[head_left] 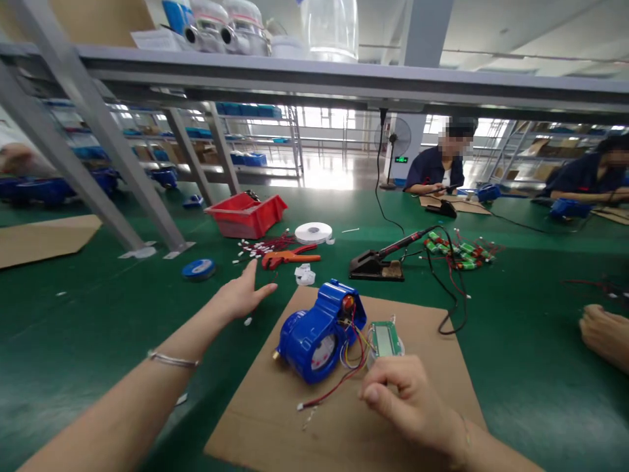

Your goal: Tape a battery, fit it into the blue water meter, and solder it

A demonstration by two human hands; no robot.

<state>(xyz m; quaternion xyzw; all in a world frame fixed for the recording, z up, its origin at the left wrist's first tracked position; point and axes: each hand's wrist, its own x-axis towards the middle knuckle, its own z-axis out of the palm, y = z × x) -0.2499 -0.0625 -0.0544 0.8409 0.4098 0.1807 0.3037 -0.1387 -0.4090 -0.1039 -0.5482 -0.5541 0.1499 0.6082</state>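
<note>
My left hand [246, 293] reaches over the green bench with thumb and forefinger apart, holding nothing. Just beyond it lie orange-handled cutters [289, 257] and a bunch of red wires with white connectors [258, 248]. My right hand [403, 396] is curled over the cardboard sheet [265, 419]; what its fingers hold, if anything, is hidden. Behind its knuckles is a green circuit board with a small display [384, 339], its lower part covered. Coloured wires join the board to a blue meter housing [319, 337] with a round dial. A red-black lead [334, 388] ends in a white plug.
A soldering iron [400, 244] rests in its black stand [376, 265], its cord curving rightward. Around are green battery packs [459, 252], a red bin [246, 216], a white tape roll [313, 232] and blue tape [198, 269]. Another person's hand [607, 334] is at right.
</note>
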